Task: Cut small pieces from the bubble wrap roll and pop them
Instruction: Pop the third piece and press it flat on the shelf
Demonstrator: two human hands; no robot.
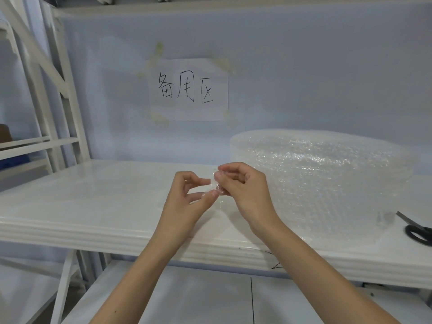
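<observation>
A small clear piece of bubble wrap (216,188) is pinched between both hands above the white shelf. My left hand (187,197) grips its lower edge with thumb and fingers. My right hand (243,185) pinches its upper part with thumb and forefinger. The big bubble wrap roll (322,174) lies on the shelf right behind and to the right of my right hand, its loose end spread toward the front edge.
Black-handled scissors (418,230) lie at the shelf's far right. The white shelf (93,195) stretches left of my hands. A paper sign (189,90) is taped to the back wall. White rack posts (58,101) stand at the left; a lower shelf (187,300) lies beneath.
</observation>
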